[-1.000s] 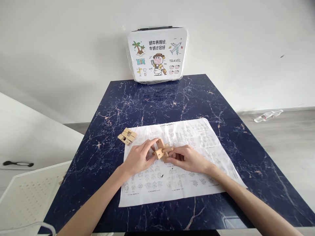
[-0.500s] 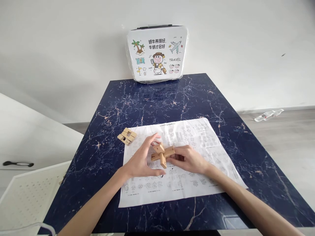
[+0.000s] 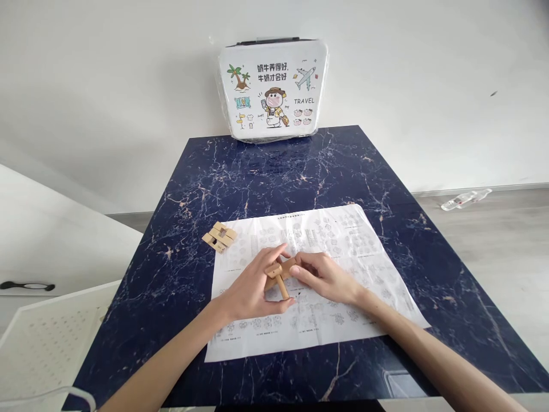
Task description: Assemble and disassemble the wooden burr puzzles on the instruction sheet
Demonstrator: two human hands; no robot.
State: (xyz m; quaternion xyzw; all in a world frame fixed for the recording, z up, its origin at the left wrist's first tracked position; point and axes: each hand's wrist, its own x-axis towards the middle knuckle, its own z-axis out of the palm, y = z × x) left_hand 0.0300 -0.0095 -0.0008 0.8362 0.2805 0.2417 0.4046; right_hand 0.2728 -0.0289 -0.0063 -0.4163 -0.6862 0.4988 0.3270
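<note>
Both hands hold a small wooden interlocking puzzle (image 3: 279,277) of crossed notched bars, just above a printed instruction sheet (image 3: 343,240). My left hand (image 3: 253,289) wraps its fingers and thumb round the puzzle's left side. My right hand (image 3: 326,278) pinches the right end of one bar. Two or three loose wooden puzzle pieces (image 3: 219,237) lie together on the table by the sheet's far left corner, well clear of both hands.
The dark blue marbled table (image 3: 266,171) runs to a white wall. A white illustrated case (image 3: 273,88) wrapped in plastic stands at the far edge. A white perforated chair (image 3: 47,337) is at the left. A plastic bottle (image 3: 465,200) lies on the floor at the right.
The puzzle has been turned and lowered between my hands, from standing up to lying flatter near the sheet. My left thumb has closed under it. The loose pieces have not moved.
</note>
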